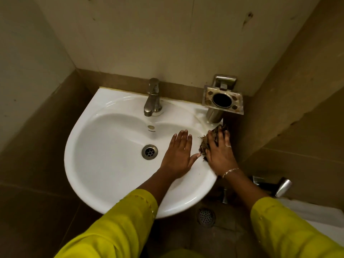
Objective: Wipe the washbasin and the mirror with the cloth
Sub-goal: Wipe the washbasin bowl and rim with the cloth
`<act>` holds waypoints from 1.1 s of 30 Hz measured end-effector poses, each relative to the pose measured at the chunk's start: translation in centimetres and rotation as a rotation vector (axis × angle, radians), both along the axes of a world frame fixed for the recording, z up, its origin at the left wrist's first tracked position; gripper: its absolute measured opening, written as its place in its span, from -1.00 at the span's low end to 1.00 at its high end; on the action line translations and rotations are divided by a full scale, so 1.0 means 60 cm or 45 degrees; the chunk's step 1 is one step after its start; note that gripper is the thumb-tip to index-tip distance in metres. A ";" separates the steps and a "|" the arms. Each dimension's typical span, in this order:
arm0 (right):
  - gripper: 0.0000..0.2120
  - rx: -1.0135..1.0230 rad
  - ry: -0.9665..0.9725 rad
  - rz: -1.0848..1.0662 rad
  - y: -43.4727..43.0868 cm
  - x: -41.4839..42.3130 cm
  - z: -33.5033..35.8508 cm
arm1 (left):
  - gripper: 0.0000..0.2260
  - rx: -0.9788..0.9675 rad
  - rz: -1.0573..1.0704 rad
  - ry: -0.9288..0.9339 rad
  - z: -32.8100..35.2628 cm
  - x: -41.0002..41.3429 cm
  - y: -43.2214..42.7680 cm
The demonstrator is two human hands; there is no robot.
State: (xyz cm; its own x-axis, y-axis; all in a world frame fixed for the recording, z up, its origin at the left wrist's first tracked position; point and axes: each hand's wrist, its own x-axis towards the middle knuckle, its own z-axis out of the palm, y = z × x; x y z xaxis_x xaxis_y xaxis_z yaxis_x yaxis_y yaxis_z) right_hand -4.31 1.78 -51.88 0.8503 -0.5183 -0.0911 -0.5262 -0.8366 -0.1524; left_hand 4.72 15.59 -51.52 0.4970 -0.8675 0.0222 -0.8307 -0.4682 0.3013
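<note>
The white washbasin [104, 164] is fixed into the tiled corner. On its right rim lies a dark, ragged cloth [204, 144], pressed flat under the right hand [219, 151]. The left hand [179, 155] rests open-palmed inside the bowl, beside the drain [149, 152].

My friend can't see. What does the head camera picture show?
A person's right hand presses a dark cloth on the right rim of a white washbasin, while the left hand rests flat inside the bowl. A metal tap stands at the back, and a metal holder hangs on the wall.
</note>
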 end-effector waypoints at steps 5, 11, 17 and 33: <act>-0.38 -0.218 0.086 0.046 -0.014 0.051 0.008 | -0.38 0.035 -0.037 -0.083 0.005 0.033 -0.017; -0.39 -0.272 0.121 0.065 -0.019 0.104 0.003 | -0.34 0.083 -0.058 -0.101 0.003 0.072 0.004; -0.43 -0.219 0.102 -0.004 -0.005 0.163 -0.006 | -0.31 0.123 -0.009 -0.114 -0.009 0.112 0.047; -0.42 -0.139 -0.032 0.205 0.078 0.298 -0.002 | -0.34 -0.054 0.182 -0.013 -0.011 0.162 0.113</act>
